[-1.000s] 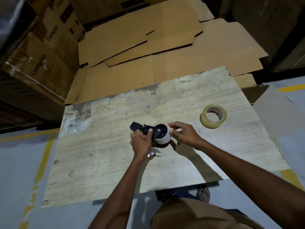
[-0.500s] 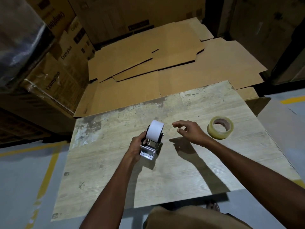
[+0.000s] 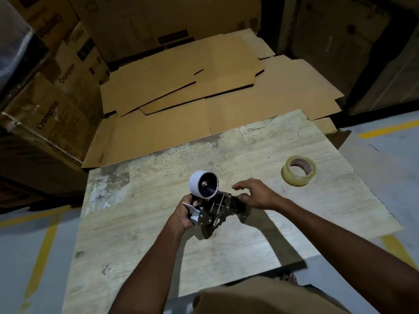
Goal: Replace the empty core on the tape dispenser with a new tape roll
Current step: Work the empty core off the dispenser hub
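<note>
Cardboard boxes (image 3: 56, 105) stack at the far left, beside the pale wood-grain desk (image 3: 136, 234). Over the desk's middle, the left hand (image 3: 182, 215) is clamped round the metal front end of the tape dispenser (image 3: 215, 208), with the white empty core (image 3: 194, 183) on its spool, uppermost. Just right, the right hand (image 3: 257, 196) hovers with fingers apart at the dispenser's black handle; contact is unclear. Farther right, the new tape roll (image 3: 298, 170) lies flat on the desk, untouched.
</note>
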Demonstrator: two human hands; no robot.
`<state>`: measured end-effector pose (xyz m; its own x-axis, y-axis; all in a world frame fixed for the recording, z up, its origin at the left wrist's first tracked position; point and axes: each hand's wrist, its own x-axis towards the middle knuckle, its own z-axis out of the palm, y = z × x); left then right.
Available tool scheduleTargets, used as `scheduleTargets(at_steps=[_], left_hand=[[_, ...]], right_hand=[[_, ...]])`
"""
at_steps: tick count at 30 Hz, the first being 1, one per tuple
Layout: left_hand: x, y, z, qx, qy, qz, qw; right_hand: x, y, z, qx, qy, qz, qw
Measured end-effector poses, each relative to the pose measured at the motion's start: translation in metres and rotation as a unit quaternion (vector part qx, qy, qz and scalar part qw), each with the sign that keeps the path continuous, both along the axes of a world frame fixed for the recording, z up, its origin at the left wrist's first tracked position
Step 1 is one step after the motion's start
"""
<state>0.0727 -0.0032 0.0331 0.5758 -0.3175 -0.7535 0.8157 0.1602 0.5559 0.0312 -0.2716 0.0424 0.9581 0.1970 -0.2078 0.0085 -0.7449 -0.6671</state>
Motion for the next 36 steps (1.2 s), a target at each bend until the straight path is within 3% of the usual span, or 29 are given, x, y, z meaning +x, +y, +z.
scheduleTargets(at_steps=[3,6,15,19,22,27,31,36], left_hand=[[0.01,-0.003,-0.004,-0.017,0.001,0.009,1.0],[0.021,0.001,-0.013,0.069,-0.025,-0.008,0.997],[0.029,0.02,-0.012,0.118,0.003,0.028,0.993],[0.032,0.03,-0.019,0.217,-0.127,-0.022,0.968],[0.027,0.027,-0.017,0.321,-0.258,-0.071,0.909],[0.02,0.02,-0.02,0.378,-0.454,-0.141,0.795],[0.017,0.02,-0.032,0.474,-0.505,-0.191,0.696],[0.005,0.013,-0.034,0.508,-0.544,-0.206,0.636]], right_hand=[[-0.008,0.005,-0.009,-0.023,0.036,0.015,0.999],[-0.013,0.015,-0.018,-0.051,0.013,-0.01,0.999],[-0.013,0.034,-0.036,-0.12,0.016,-0.038,0.992],[-0.019,0.038,-0.041,-0.137,0.022,-0.054,0.989],[-0.021,0.044,-0.042,-0.146,0.024,-0.072,0.986],[-0.028,0.048,-0.045,-0.168,0.014,-0.083,0.982],[-0.031,0.044,-0.043,-0.137,-0.011,-0.092,0.986],[-0.032,0.039,-0.044,-0.087,-0.014,-0.096,0.992]])
